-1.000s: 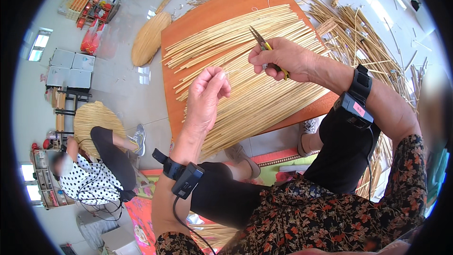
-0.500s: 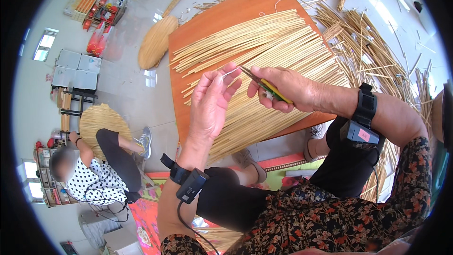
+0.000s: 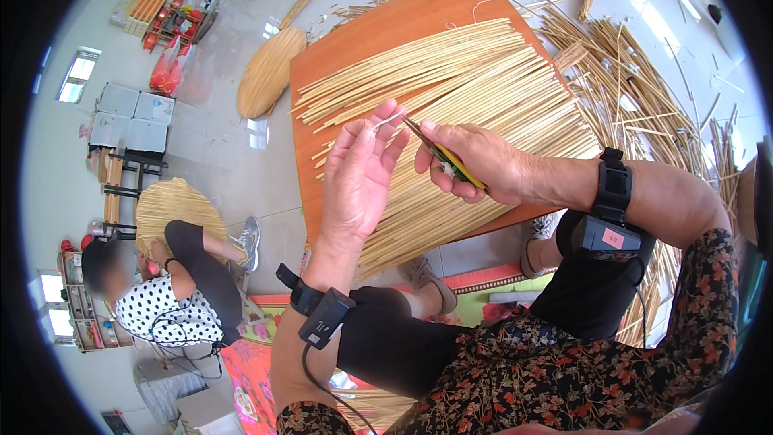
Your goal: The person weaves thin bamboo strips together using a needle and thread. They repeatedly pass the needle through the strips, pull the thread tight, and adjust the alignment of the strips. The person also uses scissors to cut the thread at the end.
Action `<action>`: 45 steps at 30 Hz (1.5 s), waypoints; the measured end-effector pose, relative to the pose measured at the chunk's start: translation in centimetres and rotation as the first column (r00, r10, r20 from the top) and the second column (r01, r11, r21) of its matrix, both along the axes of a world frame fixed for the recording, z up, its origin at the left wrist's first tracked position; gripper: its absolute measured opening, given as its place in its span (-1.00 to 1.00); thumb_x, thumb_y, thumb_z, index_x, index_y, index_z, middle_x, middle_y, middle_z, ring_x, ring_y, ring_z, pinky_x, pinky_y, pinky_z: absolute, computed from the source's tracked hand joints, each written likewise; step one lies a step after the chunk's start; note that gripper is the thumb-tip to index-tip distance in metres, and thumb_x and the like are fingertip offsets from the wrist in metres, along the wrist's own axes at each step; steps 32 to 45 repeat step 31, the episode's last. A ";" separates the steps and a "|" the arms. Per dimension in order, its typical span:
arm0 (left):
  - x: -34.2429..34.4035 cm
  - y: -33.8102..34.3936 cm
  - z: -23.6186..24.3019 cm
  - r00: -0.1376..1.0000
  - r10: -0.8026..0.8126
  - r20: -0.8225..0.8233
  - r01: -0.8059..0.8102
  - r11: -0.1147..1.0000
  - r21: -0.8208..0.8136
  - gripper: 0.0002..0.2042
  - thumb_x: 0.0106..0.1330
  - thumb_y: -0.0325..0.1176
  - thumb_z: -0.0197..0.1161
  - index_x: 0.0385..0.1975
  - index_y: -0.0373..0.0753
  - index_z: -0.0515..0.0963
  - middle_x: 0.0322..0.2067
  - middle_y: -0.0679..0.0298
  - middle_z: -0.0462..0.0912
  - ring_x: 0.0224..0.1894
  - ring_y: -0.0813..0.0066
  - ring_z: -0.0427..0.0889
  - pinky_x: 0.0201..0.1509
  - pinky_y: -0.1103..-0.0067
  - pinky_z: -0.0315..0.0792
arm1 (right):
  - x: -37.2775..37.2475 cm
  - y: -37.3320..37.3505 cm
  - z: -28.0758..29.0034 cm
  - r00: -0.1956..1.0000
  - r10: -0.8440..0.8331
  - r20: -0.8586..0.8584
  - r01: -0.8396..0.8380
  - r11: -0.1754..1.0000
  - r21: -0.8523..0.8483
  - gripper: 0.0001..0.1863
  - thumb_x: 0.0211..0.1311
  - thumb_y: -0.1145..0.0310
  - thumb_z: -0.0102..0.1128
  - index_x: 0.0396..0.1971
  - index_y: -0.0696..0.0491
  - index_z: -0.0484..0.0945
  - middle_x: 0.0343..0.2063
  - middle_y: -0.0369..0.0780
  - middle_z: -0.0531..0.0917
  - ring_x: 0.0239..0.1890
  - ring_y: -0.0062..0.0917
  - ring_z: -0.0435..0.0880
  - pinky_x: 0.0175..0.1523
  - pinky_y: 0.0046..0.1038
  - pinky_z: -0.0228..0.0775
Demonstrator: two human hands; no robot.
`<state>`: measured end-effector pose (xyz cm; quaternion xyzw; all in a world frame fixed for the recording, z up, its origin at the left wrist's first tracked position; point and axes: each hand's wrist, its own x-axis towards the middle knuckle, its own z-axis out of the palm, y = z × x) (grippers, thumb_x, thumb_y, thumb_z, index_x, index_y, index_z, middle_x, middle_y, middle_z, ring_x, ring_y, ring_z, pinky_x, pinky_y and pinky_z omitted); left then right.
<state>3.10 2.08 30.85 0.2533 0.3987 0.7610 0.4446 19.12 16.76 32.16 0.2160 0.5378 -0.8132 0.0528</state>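
Between the thumb and forefinger of my left hand (image 3: 357,173) is a short white thread (image 3: 388,120); the other fingers are loosely curled. My right hand (image 3: 493,163) is closed around a pair of narrow-nosed pliers (image 3: 460,167) with yellow and green handles. Their dark, pointed tips are beside the thread's upper end; whether they touch it is too small to tell. Both hands are above a layer of pale straw-coloured stalks (image 3: 483,101), laid side by side on an orange-brown board (image 3: 322,72). A white cord (image 3: 483,6) trails over the board's far edge.
Loose stalks (image 3: 644,80) lie heaped on the floor at the right. A round woven piece (image 3: 266,72) lies left of the board. Farther left, a seated person (image 3: 165,306) bends over another round woven piece (image 3: 181,201). Boxes (image 3: 133,117) and a red bag (image 3: 167,72) line the left side.
My right hand and the pliers have shifted slightly left, toward my left fingers. At the left, the seated person's head and hands have moved nearer the woven piece.
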 end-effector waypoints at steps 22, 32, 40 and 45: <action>0.3 0.0 -0.3 0.999 -0.040 0.033 0.040 0.999 -0.001 -0.91 0.64 -0.42 0.14 -0.04 -0.25 0.55 0.29 0.01 0.59 0.38 0.19 0.56 0.60 0.24 0.37 | -0.4 -0.1 -0.5 0.999 -0.024 -0.040 0.025 1.000 0.007 -0.34 0.64 -0.34 -0.21 -0.22 0.02 0.49 -0.62 -0.39 0.43 -0.72 -0.73 0.25 -0.62 -0.59 0.02; 0.3 0.1 -0.3 0.998 -0.054 0.028 0.053 0.998 0.013 -0.89 0.63 -0.41 0.16 0.00 -0.25 0.56 0.30 0.01 0.58 0.40 0.16 0.54 0.61 0.23 0.36 | -0.3 0.3 -0.4 1.000 -0.010 -0.013 0.010 1.000 0.028 -0.32 0.57 -0.41 -0.12 -0.23 0.00 0.48 -0.60 -0.39 0.44 -0.70 -0.73 0.21 -0.62 -0.59 -0.01; 0.3 0.1 -0.3 0.998 -0.054 0.028 0.053 0.998 0.013 -0.89 0.63 -0.41 0.16 0.00 -0.25 0.56 0.30 0.01 0.58 0.40 0.16 0.54 0.61 0.23 0.36 | -0.3 0.3 -0.4 1.000 -0.010 -0.013 0.010 1.000 0.028 -0.32 0.57 -0.41 -0.12 -0.23 0.00 0.48 -0.60 -0.39 0.44 -0.70 -0.73 0.21 -0.62 -0.59 -0.01; 0.3 0.1 -0.3 0.998 -0.054 0.028 0.053 0.998 0.013 -0.89 0.63 -0.41 0.16 0.00 -0.25 0.56 0.30 0.01 0.58 0.40 0.16 0.54 0.61 0.23 0.36 | -0.3 0.3 -0.4 1.000 -0.010 -0.013 0.010 1.000 0.028 -0.32 0.57 -0.41 -0.12 -0.23 0.00 0.48 -0.60 -0.39 0.44 -0.70 -0.73 0.21 -0.62 -0.59 -0.01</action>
